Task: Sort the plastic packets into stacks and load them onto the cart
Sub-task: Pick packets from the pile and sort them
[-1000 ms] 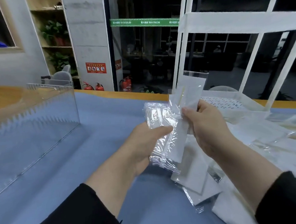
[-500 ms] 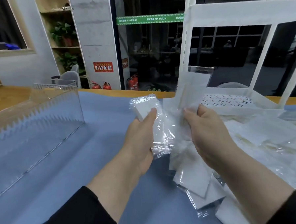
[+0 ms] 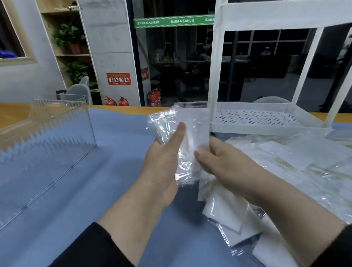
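Note:
A small stack of clear plastic packets (image 3: pixel 192 120) with white inserts is held upright above the blue table mat. My left hand (image 3: pixel 164 164) grips the stack from the left, thumb laid across its front. My right hand (image 3: pixel 223 163) pinches the stack's lower right edge. Many more packets (image 3: pixel 295 168) lie in a loose heap on the mat at the right and under my right forearm. The white cart (image 3: pixel 272 124) stands behind the heap, its perforated lower shelf bare.
A clear acrylic box (image 3: pixel 49 140) with a serrated edge stands at the left on the blue mat (image 3: pixel 93 199). The wooden table edge runs along the back. White cart posts rise at the right.
The single packet in my right hand has been laid against the stack in my left hand. Both hands have come together and now hold the stack.

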`<action>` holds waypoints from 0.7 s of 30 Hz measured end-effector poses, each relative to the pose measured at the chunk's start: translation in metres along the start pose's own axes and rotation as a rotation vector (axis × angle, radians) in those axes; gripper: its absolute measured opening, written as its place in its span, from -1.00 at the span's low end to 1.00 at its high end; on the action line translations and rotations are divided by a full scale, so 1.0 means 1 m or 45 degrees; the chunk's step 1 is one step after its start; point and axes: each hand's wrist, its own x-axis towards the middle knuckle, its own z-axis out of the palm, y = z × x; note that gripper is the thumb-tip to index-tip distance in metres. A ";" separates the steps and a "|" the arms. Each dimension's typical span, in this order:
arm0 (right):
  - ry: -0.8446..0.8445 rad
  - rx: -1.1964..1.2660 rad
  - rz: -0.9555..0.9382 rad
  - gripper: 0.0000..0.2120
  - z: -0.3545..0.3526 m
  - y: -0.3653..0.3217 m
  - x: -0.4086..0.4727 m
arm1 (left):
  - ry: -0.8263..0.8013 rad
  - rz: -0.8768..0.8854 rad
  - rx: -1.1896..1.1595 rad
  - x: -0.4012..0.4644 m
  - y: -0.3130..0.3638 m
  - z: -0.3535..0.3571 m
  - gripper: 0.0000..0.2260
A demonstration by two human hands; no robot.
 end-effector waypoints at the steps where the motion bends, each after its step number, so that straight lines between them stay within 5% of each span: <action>1: -0.037 -0.092 -0.051 -0.87 -0.001 -0.004 -0.001 | -0.024 -0.003 0.040 -0.001 0.000 0.000 -0.70; 4: -0.035 -0.217 -0.078 -0.42 -0.020 -0.017 -0.004 | 0.077 0.111 0.104 0.002 0.003 -0.006 -0.80; 7: 0.041 -0.587 -0.107 -0.47 -0.056 -0.028 -0.008 | 0.315 0.369 0.354 0.008 0.016 -0.018 -0.90; 11: -0.554 -1.008 0.036 -0.32 -0.071 -0.026 -0.022 | 0.215 0.310 1.007 0.017 0.012 -0.027 -0.79; 14: -0.733 -1.058 0.104 -0.07 -0.066 -0.009 -0.028 | 0.153 0.199 1.275 0.018 0.004 -0.025 -0.84; 21: -0.619 -1.301 -0.021 -0.29 -0.056 -0.005 -0.028 | 0.203 0.247 1.177 0.019 0.005 -0.025 -0.82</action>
